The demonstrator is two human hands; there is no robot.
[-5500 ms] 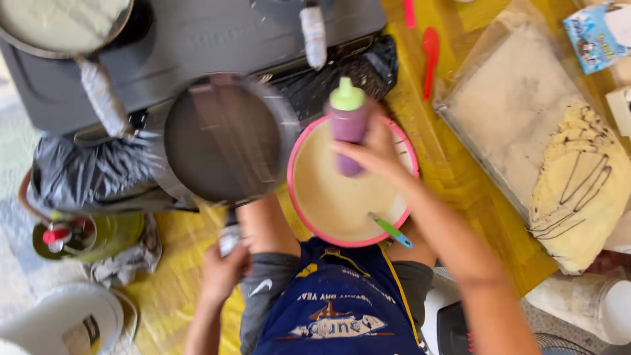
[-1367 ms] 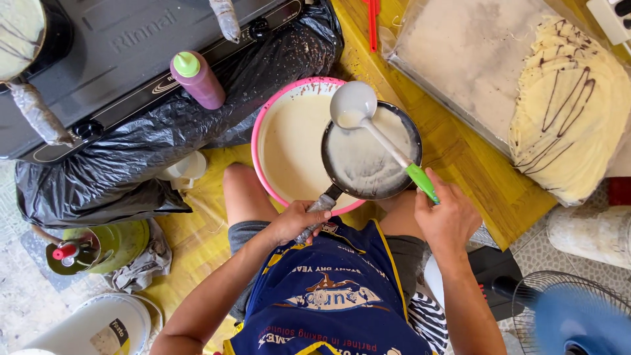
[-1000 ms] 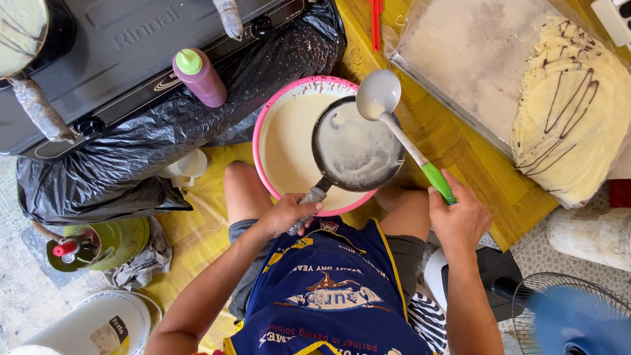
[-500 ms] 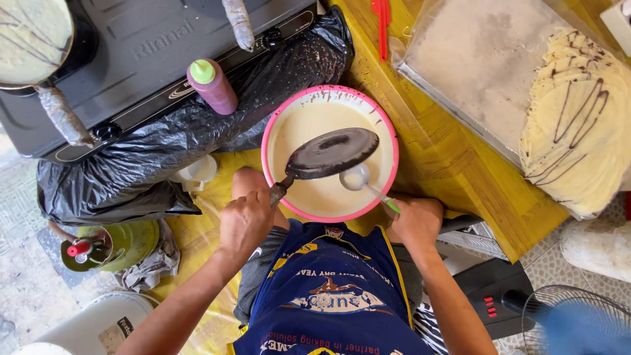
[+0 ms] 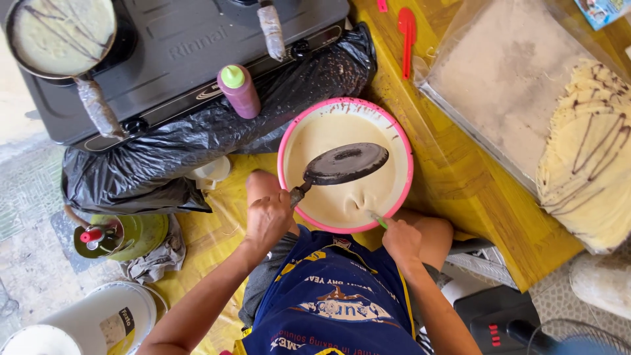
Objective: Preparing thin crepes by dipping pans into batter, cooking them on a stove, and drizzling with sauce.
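Observation:
My left hand (image 5: pixel 268 213) grips the handle of a small black frying pan (image 5: pixel 346 163), tipped over a pink-rimmed bowl of pale batter (image 5: pixel 328 135). My right hand (image 5: pixel 401 238) holds the green handle of a ladle (image 5: pixel 376 219) whose scoop is sunk in the batter under the pan. The bowl sits between my knees on a yellow surface. A purple squeeze bottle with a green cap (image 5: pixel 240 91) stands just behind the bowl on a black plastic sheet.
A black gas stove (image 5: pixel 184 46) at the back carries a pan with a drizzled crepe (image 5: pixel 60 34). A plastic-lined tray (image 5: pixel 519 85) at right holds a stack of crepes (image 5: pixel 588 151). A red spatula (image 5: pixel 407 29), green gas canister (image 5: pixel 125 235) and white buckets (image 5: pixel 98 325) lie around.
The pan, earlier held level with batter spread inside it, is now tipped over the bowl with its dark underside showing. The ladle went from above the pan down into the batter.

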